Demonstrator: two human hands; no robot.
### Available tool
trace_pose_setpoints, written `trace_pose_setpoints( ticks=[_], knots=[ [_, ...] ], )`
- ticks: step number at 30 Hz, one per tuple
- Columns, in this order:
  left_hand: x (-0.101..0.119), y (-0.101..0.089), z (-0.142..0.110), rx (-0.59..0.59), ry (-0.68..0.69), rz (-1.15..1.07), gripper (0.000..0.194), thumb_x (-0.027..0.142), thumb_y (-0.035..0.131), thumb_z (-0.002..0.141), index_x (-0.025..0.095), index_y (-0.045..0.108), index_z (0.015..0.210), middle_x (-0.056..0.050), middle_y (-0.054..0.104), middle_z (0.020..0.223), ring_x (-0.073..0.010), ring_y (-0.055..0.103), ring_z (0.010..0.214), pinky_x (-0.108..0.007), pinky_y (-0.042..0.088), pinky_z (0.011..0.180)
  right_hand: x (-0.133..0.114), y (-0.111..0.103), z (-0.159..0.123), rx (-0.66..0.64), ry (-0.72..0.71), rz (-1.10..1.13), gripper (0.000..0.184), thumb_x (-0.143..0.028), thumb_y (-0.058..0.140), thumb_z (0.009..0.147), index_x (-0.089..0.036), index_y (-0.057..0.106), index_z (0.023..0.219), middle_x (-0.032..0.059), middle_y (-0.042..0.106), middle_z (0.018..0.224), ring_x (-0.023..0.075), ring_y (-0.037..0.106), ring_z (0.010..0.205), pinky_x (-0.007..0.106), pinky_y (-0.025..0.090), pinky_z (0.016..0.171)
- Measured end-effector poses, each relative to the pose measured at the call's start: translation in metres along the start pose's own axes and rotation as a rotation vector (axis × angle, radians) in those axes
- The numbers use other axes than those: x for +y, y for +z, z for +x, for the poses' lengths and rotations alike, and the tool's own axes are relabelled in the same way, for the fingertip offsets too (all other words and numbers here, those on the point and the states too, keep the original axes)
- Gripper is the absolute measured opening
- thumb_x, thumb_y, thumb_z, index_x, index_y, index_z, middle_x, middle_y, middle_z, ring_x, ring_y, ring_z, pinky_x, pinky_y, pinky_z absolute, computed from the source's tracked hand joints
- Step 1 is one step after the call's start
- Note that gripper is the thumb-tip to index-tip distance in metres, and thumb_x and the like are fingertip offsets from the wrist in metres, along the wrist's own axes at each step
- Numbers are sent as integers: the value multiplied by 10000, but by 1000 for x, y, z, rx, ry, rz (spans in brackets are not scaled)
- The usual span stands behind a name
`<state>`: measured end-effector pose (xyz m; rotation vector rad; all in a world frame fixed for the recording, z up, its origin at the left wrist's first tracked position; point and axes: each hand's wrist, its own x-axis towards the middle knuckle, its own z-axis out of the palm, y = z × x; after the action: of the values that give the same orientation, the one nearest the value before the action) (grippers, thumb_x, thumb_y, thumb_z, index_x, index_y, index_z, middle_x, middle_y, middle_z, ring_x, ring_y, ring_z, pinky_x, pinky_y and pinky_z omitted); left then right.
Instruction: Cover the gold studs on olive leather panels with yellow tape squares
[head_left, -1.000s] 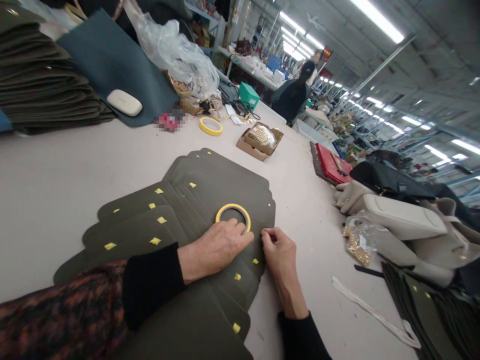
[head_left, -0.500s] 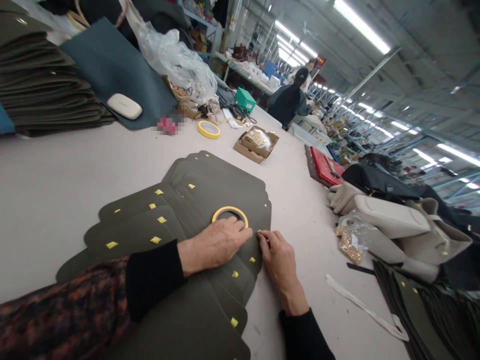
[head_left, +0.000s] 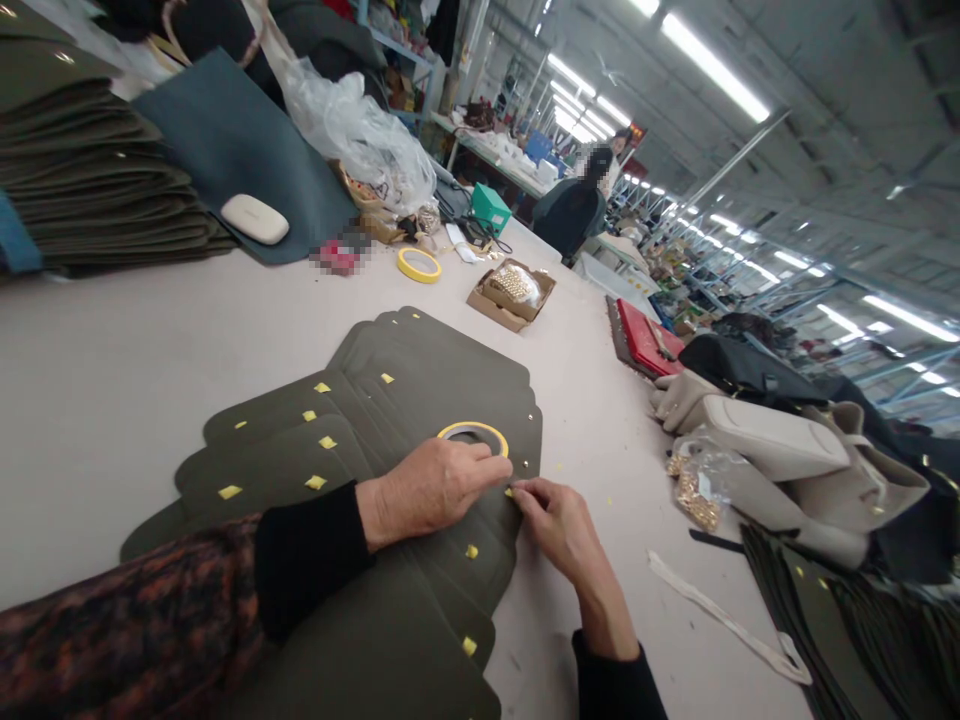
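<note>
Dark olive panels (head_left: 442,360) lie in an overlapping, fanned-out pile on the table, with small yellow tape squares (head_left: 316,482) stuck on many of them. My left hand (head_left: 435,490) rests over the pile, closed at the rim of a roll of yellow tape (head_left: 495,432); its fingers hide part of the roll. At the pile's right edge, my right hand (head_left: 559,525) pinches a small piece of yellow tape (head_left: 510,492) between thumb and forefinger. Just above those fingertips, a small shiny stud (head_left: 526,464) shows on the panel.
A second tape roll (head_left: 418,265) and a cardboard box of gold hardware (head_left: 514,293) stand farther back. Stacked olive pieces (head_left: 97,180) rise at left. Beige bags (head_left: 772,430) and a plastic bag of gold parts (head_left: 699,490) lie right. A person (head_left: 574,205) sits beyond.
My right hand has shifted slightly down along the pile's edge, uncovering the stud. The tape square just below its earlier place no longer shows there. My left hand and the roll have moved slightly right.
</note>
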<state>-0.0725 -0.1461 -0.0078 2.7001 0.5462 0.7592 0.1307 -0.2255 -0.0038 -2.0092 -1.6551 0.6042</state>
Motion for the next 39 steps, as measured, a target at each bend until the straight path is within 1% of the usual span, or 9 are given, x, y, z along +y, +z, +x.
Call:
trace_pose_setpoints(
  ticks=[4,7,11,21,24,29,32,35,39],
  knots=[
    [-1,1,1,73,7,-128,284,224,437,966,204,489,1244,-23,677,991,-148,646,880,-247,510,787,-10,5,-12,204,-127,240,220,-305,554,872,-181,700,980,56,732,877,171,660,734,282,522,679],
    [-1,4,0,84,16,-128,455,216,465,957,195,344,1394,-60,660,1172,-165,648,1010,-271,520,870,-20,9,-15,244,-326,194,176,-229,552,881,-193,681,994,56,716,915,155,644,764,275,520,697],
    [-1,7,-1,61,-3,-85,453,249,483,954,166,340,1376,-88,664,1160,-178,669,969,-281,540,840,-26,13,-14,284,-512,71,161,-158,523,890,-200,655,973,44,701,887,140,628,750,265,511,698],
    [4,-2,1,-39,-49,-109,110,208,427,957,193,534,980,-3,628,850,-141,627,794,-220,479,698,-26,20,-15,474,-544,-137,148,-142,508,830,-201,642,806,14,675,677,121,608,580,236,489,596],
    [6,0,3,-4,-62,-39,133,190,422,949,192,552,922,3,602,796,-137,600,723,-220,448,635,-30,22,-17,481,-434,-42,119,-162,546,806,-191,661,792,10,672,663,120,606,567,235,491,589],
    [12,1,5,109,28,99,217,178,371,947,178,557,837,-14,572,727,-141,533,636,-239,385,554,-35,24,-14,318,-1,483,144,-297,603,784,-178,645,714,-15,627,557,123,580,482,237,496,493],
    [15,3,4,151,44,96,210,166,373,946,181,538,816,-7,562,721,-132,521,633,-239,387,568,-20,21,-3,326,187,696,198,-354,676,719,-162,641,681,-22,604,522,119,565,455,241,507,459],
    [14,8,2,105,-7,126,163,153,404,943,186,523,837,-6,567,747,-140,541,670,-251,406,589,5,14,9,311,326,763,275,-392,752,646,-137,669,707,-12,615,544,116,574,476,233,522,456],
    [9,15,1,-67,-48,205,94,112,480,903,192,522,877,-16,580,783,-177,557,721,-279,425,601,26,6,19,216,323,671,349,-442,753,660,-117,685,766,1,630,562,95,553,442,208,482,433]
  ],
)
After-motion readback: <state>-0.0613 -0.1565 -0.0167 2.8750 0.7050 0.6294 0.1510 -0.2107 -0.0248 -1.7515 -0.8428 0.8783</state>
